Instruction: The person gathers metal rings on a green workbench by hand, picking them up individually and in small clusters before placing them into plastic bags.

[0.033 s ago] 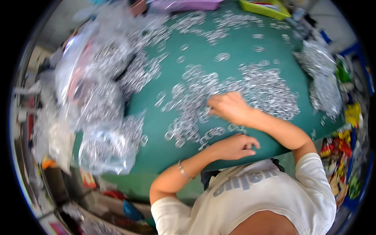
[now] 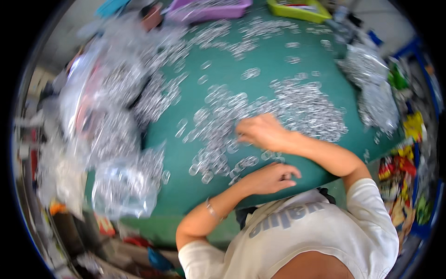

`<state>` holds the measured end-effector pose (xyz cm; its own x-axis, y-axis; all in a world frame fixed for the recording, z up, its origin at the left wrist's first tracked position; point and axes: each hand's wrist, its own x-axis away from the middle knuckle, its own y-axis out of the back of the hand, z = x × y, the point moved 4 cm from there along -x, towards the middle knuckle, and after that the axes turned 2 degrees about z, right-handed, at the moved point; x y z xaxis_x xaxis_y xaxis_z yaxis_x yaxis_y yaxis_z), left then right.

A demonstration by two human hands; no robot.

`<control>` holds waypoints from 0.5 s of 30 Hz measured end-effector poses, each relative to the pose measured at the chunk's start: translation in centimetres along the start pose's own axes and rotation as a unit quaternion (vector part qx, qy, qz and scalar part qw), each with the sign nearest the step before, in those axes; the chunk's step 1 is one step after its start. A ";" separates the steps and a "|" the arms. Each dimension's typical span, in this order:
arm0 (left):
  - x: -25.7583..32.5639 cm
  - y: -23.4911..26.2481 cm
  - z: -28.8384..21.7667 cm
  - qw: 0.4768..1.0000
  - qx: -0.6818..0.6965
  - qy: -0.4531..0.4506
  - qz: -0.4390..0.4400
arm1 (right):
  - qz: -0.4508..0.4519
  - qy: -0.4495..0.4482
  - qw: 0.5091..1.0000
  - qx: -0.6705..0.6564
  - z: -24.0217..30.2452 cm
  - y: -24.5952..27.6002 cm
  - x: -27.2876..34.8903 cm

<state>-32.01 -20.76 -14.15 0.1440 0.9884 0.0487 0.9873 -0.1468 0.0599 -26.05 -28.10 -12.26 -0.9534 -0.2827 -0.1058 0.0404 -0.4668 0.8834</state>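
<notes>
Many small clear rings [image 2: 309, 109] lie in loose heaps over the green tabletop [image 2: 181, 193]; they look like plastic or glass. At the near side of the middle heap, my right hand [image 2: 264, 131] is bent downward with its fingers together among the rings. Motion blur and the hand itself hide what its fingertips hold. My left hand [image 2: 274, 178], on the arm with a bracelet [image 2: 210, 208], rests by the table's near edge. Its fingers are loosely bent and apart, with nothing seen between them. A few rings [image 2: 246, 161] lie between the two hands.
Clear plastic bags [image 2: 123, 188] full of rings crowd the left side. More bags [image 2: 378, 88] stand at the right edge. A purple tray [image 2: 209, 13] and a yellow-green tray [image 2: 299, 11] sit at the far edge. Colourful packets [image 2: 395, 169] are stacked right of the table.
The whole view has shifted, so table and rings appear slightly further left and lower. Both hands keep nearly the same place over the table.
</notes>
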 end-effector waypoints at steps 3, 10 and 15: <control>-0.3 -0.1 0.4 0.999 0.022 0.030 0.016 | -0.045 -0.034 0.996 -0.064 -0.8 3.1 1.9; -0.5 0.0 -0.1 0.988 0.063 0.140 0.002 | -0.349 -0.188 0.905 -0.153 -7.2 13.8 16.4; -0.9 1.7 -0.1 0.982 0.112 0.142 -0.057 | -0.631 -0.334 0.693 0.102 -14.1 23.3 34.0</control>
<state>-30.43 -21.88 -13.94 0.0387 0.9422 0.3328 0.9905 0.0079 -0.1374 -53.33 -60.36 -1.73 -0.1198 0.7257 -0.6775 -0.9293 0.1581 0.3337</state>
